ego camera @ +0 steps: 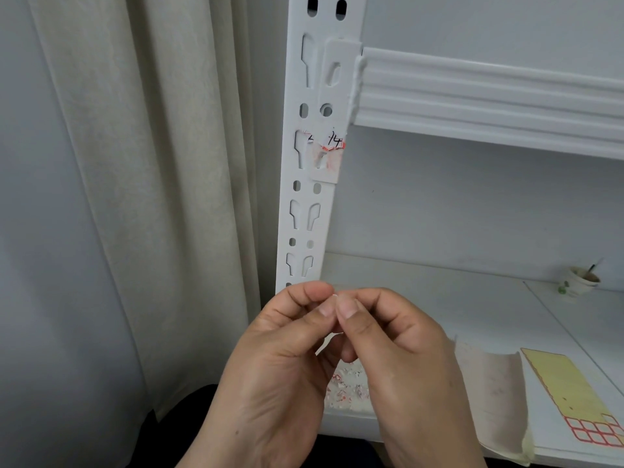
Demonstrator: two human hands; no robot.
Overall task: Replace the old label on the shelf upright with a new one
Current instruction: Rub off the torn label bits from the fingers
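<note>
Both hands raised together low in front of the upright (305, 204), fingertips meeting. Left hand (277, 359) and right hand (401, 359) curled, thumbs and forefingers pressed tip to tip, pinching a tiny white scrap (335, 296) between them; only its edge visible at the thumb tips, too small to tell more. Remaining fingers folded in beneath.

Old label (326, 148) stuck on the upright, well above the hands and just below the beam (489, 99): torn, ragged, only red-edged fragments and smeared pink residue left, with black handwriting partly legible on the upper part. Spread across the slots and the lower end of the bracket plate (332, 109).

Label sheet (570, 396) lying flat on the lower shelf (439, 298) to the right: mostly bare yellow backing, a few red-bordered white labels at its near end. Scattered paper bits (347, 386) on the shelf edge just behind the hands. Paper cup (579, 280) far back on the shelf. Curtain (152, 197) hanging left of the upright.
</note>
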